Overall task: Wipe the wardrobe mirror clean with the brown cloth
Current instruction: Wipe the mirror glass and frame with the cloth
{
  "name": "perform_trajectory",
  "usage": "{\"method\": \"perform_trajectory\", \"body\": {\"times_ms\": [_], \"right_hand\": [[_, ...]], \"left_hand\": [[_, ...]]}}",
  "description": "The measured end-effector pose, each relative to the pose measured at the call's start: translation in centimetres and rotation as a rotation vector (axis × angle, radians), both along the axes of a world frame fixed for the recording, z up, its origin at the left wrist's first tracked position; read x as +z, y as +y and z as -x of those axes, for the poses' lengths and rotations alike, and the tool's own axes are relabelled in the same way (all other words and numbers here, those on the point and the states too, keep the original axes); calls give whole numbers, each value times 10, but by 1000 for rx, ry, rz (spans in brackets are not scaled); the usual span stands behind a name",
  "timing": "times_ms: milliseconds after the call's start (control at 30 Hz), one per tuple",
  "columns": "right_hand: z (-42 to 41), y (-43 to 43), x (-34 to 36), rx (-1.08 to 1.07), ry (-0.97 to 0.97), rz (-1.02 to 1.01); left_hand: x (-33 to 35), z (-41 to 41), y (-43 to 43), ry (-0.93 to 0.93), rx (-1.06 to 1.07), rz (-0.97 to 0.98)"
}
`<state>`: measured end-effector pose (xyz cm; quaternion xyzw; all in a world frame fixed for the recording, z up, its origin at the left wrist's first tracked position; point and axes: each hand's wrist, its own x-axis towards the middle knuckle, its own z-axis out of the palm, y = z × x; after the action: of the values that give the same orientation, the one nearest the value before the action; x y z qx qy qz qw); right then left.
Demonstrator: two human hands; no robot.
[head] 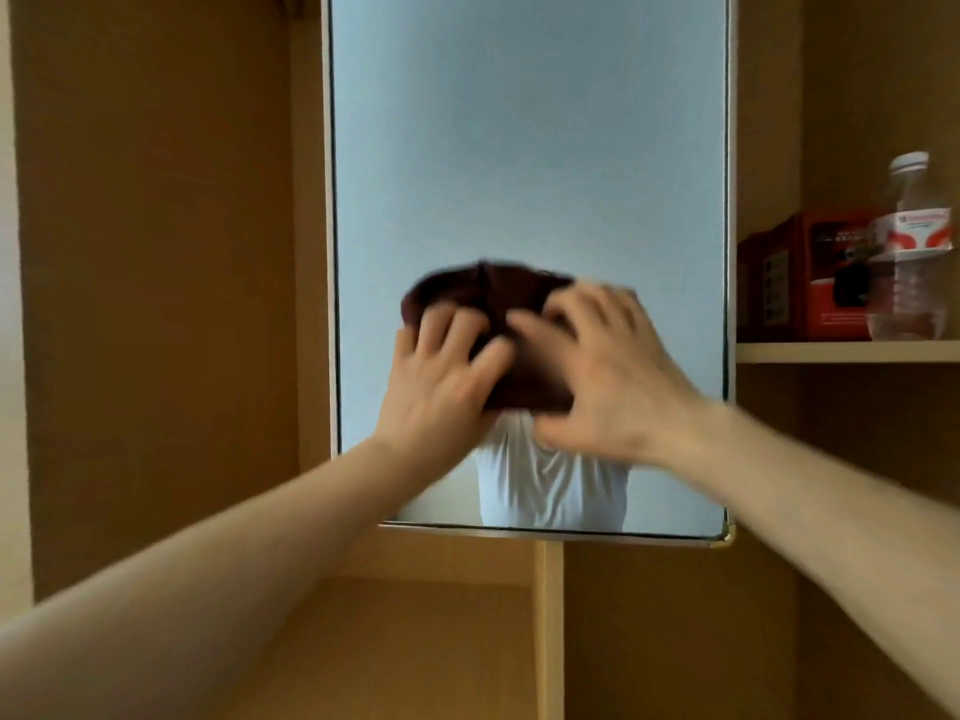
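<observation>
The brown cloth (524, 368) lies bunched flat against the mirror (530, 148), in the lower half of the glass, about midway between its left and right edges and well above the bottom edge. Both hands are on it. The left hand (436, 387) presses its left part with fingers spread and only slightly bent, not closed round it. The right hand (613, 376) covers the right part, fingers bent over the top and thumb under the cloth's lower edge, grasping it (motion blur softens the fingertips). Just below the cloth the glass reflects a white shirt (550, 480). Brown wardrobe panels (156, 252) flank the mirror. On the shelf (847, 351) beside the mirror's right edge stand a red box (821, 272) and, in front of it, a clear plastic bottle (911, 252).
</observation>
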<state>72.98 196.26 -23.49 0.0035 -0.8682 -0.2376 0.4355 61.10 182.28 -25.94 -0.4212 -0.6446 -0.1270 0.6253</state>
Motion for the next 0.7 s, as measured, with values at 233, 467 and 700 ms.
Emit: {"method": "perform_trajectory", "body": {"times_ms": [233, 467, 700], "right_hand": [[18, -25, 4, -82, 53, -33], [30, -18, 32, 141, 155, 91], [37, -6, 30, 268, 174, 133]], "left_hand": [[-2, 10, -25, 5, -3, 272], [20, 20, -56, -399, -359, -74], [57, 50, -54, -973, -480, -598]]}}
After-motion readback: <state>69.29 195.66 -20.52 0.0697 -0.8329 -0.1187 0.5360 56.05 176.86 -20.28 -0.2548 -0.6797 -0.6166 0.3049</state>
